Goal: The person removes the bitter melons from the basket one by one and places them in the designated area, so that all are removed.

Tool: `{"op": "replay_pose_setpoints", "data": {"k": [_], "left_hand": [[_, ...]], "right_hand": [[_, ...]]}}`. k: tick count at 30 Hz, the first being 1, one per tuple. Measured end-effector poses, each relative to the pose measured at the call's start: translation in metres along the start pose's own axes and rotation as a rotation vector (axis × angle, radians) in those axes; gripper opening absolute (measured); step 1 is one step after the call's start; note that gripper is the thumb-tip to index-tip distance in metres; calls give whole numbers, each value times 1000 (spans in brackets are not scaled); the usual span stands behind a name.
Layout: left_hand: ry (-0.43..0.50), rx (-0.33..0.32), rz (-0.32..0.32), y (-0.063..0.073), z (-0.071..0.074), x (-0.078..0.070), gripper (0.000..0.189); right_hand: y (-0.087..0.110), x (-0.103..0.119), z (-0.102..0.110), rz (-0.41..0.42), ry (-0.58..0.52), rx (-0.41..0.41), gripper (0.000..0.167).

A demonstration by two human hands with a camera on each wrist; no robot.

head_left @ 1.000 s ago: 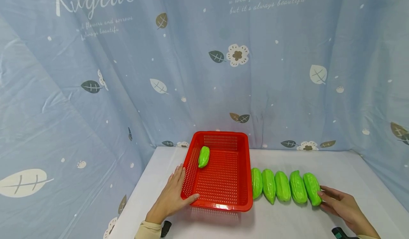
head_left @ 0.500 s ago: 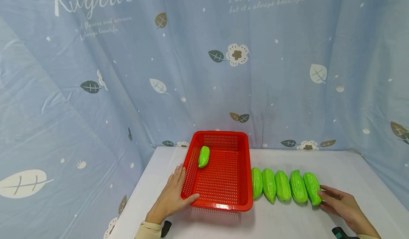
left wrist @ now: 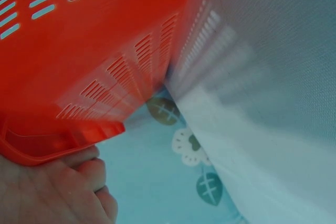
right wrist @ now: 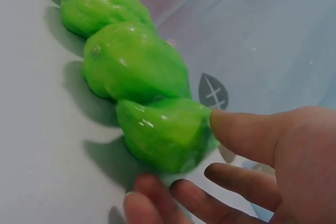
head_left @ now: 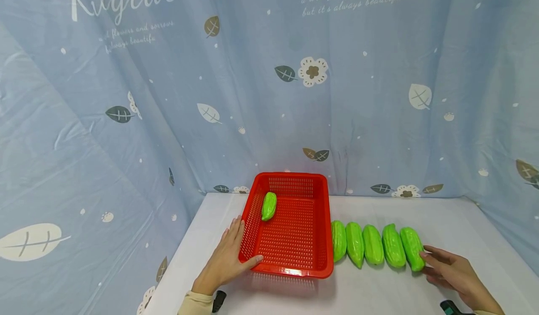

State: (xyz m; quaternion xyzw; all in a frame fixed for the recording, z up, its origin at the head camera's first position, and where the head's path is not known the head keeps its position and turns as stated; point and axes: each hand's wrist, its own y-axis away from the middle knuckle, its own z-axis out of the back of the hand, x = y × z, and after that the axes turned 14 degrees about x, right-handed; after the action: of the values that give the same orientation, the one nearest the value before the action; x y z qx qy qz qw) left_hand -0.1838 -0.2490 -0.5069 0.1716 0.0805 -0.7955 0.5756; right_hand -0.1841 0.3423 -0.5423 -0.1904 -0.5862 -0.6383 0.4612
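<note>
A red plastic basket (head_left: 290, 273) with slotted walls stands on the white tabletop. One glossy green gourd-like vegetable (head_left: 269, 206) lies inside it, near the back left. My left hand (head_left: 227, 254) rests against the basket's front left corner, fingers straight along the left rim and thumb over the front rim. To the right of the basket, several similar vegetables (head_left: 373, 245) lie side by side in a row. At the row's right end, my right hand (head_left: 452, 273) is beside the last vegetable (right wrist: 168, 135). Its thumb touches that vegetable, while the other fingers are apart from it in the right wrist view.
A blue curtain (head_left: 261, 95) printed with leaves and flowers hangs behind and to the left of the table. White tabletop (head_left: 379, 291) shows in front of the row. The nearest vegetable (head_left: 338, 241) lies close against the basket's right side.
Almost nothing differs. My right hand has shifted very slightly to the right; my left hand, the basket and the vegetables stay in place.
</note>
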Motion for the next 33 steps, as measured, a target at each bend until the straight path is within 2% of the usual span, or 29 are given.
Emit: {"op": "replay_pose_setpoints", "data": {"k": [8,13,18,27,33], "left_hand": [[-1,-1,4,1,1,0,116],[-2,-8,-1,1,1,0,115],[1,-4,4,2,0,1,114],[-12,2,6,1,-1,1,115],[-12,-1,1,1,0,0,115]], "right_hand": [[2,-3,14,-16,74,-47,101],[2,1,17,7,83,-78,99],[3,9,15,38,85,-114,97],[14,28,8,61,129,-117,102],[24,42,1,95,157,-129,95]]}}
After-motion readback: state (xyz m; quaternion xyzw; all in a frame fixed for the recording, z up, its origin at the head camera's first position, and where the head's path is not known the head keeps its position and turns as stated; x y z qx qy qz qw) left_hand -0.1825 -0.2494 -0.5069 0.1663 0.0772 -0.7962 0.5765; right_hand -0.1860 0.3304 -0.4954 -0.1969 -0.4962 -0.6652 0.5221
